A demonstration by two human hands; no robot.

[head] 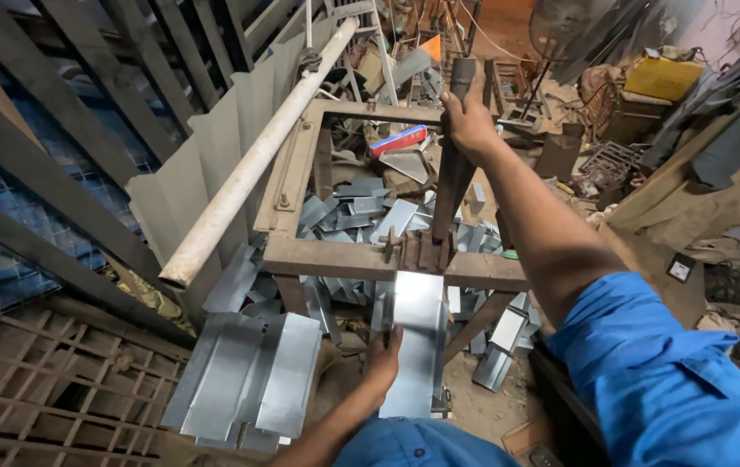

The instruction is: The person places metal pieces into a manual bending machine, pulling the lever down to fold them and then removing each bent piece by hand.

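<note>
- While the right hand (467,117) grips the upright lever handle (459,130) at upper centre, fingers wrapped round it;
- left hand (381,363), lower centre, fingers holding the metal sheet strip (415,342) against the rusty frame (335,258).

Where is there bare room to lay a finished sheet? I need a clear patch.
Bare ground shows between the held sheet in the left hand and the bent pieces lower right. The frame's front rail is bare left of the clamp. Inside the frame, offcuts crowd everything; stacked sheets fill the left.
</note>
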